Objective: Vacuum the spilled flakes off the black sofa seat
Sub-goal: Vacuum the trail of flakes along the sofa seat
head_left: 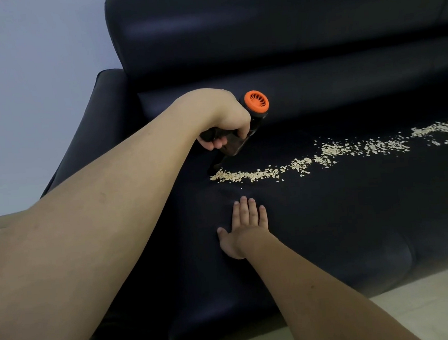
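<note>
Flakes (pixel 323 156) are strung in a pale trail across the black sofa seat (pixel 355 213), running off to the right edge. My left hand (pixel 221 121) has its fingers wrapped around the little vacuum (pixel 241 131), orange cap up, nozzle right at the trail's left end. My right hand (pixel 246 227) lies flat on the cushion, fingers straight, just below the flakes.

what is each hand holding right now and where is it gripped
The left hand grips the handheld vacuum by its black handle. The right hand holds nothing; it lies flat on the sofa seat.
</note>
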Demonstrator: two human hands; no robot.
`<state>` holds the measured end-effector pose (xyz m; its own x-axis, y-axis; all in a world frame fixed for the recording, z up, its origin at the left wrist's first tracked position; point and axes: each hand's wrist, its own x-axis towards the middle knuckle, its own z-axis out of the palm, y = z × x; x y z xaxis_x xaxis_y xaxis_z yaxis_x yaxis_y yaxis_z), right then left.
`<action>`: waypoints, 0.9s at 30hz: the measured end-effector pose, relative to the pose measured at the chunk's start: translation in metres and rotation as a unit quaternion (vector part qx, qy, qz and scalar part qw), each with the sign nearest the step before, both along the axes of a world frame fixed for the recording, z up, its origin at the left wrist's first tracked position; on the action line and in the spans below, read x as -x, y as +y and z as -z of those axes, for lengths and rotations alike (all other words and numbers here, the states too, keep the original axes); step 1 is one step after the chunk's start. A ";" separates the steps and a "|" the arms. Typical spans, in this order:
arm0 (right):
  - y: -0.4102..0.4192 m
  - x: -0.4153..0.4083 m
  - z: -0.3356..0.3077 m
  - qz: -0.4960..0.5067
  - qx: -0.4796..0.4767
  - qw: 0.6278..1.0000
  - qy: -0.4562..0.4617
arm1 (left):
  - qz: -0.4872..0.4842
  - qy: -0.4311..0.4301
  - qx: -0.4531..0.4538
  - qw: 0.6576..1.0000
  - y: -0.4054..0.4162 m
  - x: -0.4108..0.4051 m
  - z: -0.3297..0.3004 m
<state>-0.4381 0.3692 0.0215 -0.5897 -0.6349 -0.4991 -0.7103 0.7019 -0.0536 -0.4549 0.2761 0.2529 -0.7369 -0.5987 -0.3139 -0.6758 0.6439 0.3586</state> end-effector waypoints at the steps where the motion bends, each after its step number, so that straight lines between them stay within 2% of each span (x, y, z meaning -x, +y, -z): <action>1: 0.002 0.000 0.000 -0.007 0.005 1.000 0.008 | 0.001 -0.003 0.002 1.000 0.001 0.000 0.000; 6: 0.016 0.003 0.003 -0.055 0.054 0.996 0.045 | 0.012 -0.013 0.006 1.000 0.008 -0.003 0.000; 14: 0.050 0.023 0.014 -0.111 0.192 0.970 0.099 | 0.003 -0.012 0.006 1.000 0.017 -0.007 0.000; 27: 0.052 0.021 0.024 -0.088 0.217 0.963 0.132 | 0.000 0.002 0.009 1.000 0.023 -0.008 -0.003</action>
<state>-0.4589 0.4213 -0.0030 -0.5235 -0.8519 -0.0112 -0.8456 0.5212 -0.1157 -0.4467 0.2993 0.2559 -0.7386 -0.6035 -0.3004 -0.6740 0.6506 0.3501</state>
